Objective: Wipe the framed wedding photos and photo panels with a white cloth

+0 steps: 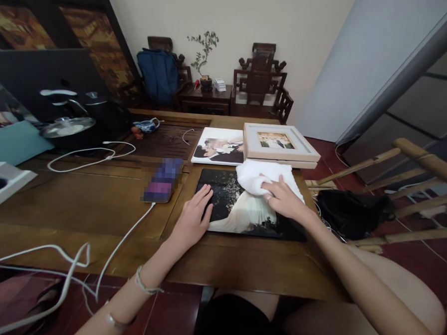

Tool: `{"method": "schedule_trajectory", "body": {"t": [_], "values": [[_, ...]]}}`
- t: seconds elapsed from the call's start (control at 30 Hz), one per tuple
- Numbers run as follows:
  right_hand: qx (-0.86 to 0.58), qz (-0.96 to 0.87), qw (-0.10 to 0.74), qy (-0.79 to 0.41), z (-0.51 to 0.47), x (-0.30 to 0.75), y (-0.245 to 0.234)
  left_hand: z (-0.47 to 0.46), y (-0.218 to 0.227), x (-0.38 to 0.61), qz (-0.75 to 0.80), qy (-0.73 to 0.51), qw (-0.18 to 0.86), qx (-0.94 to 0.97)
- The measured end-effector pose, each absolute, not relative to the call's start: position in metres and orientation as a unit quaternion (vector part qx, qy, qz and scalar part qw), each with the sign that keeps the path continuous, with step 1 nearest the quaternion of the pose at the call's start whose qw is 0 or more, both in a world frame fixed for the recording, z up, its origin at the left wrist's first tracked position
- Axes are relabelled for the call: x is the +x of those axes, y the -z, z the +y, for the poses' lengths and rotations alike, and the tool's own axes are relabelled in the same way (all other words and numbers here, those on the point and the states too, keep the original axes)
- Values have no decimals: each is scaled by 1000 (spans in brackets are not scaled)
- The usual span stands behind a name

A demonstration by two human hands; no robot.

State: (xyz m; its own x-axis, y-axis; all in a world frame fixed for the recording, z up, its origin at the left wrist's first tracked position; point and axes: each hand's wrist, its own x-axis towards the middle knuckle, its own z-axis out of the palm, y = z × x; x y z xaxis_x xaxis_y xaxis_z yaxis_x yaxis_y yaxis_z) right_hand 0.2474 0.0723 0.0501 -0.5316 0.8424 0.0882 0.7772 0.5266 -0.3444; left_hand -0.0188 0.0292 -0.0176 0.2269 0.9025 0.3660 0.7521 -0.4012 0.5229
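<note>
A dark photo panel (222, 197) showing a white gown lies flat on the wooden table in front of me. My left hand (194, 213) rests on its left edge, fingers stretched out and holding nothing. On the panel's upper right part, my right hand (284, 196) grips a folded white cloth (268, 172) and presses it against the surface. The cloth hides that corner of the picture. Just behind the panel are a white-edged photo print (219, 152) and a pale framed photo (302, 152), which lies on another pale frame.
Left of the panel lies a phone (165, 179) with a white charging cable (124, 242) running off the table's front edge. A glass-lidded pot (68, 129), a small blue-and-white teapot (146, 126) and a white box (8, 186) stand farther left. A bamboo chair (422, 153) is at the right.
</note>
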Motion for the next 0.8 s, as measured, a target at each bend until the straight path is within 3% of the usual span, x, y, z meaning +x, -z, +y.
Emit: {"method": "schedule_trajectory", "body": {"t": [0.2, 0.47, 0.8], "values": [[-478, -864, 125, -97, 48, 232, -40, 29, 18, -18, 538, -314, 119, 773], [-397, -900, 95, -156, -46, 221, -50, 30, 17, -19, 537, -307, 118, 777], [-479, -864, 101, -121, 57, 221, -48, 29, 17, -19, 535, -313, 118, 776]]}}
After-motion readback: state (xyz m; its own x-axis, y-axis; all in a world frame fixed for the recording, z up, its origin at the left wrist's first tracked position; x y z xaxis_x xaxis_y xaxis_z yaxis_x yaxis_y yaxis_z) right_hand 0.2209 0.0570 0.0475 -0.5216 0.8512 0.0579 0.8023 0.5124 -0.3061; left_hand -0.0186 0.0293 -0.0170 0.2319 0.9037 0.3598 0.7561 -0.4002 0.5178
